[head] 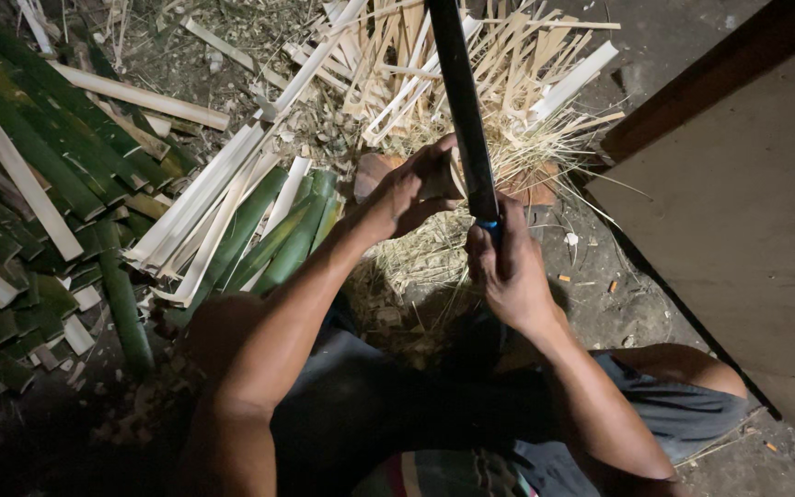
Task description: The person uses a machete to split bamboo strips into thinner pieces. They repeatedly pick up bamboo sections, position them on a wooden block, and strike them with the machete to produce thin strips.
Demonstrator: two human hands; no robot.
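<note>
Two hands (416,189) seemingly gripping blade (462,101)

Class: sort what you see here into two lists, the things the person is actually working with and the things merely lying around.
In use:
left hand
right hand
long dark blade
pale bamboo piece under the left hand
reddish block

Lying about:
green bamboo lengths
pale split strips
thin slivers and shavings
board

Green bamboo pieces (57,175) lie left, a wooden board (747,212) right.

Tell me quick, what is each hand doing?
Left hand: fingers closed on a bamboo piece.
Right hand: fingers closed around the handle of a dark blade.
</note>
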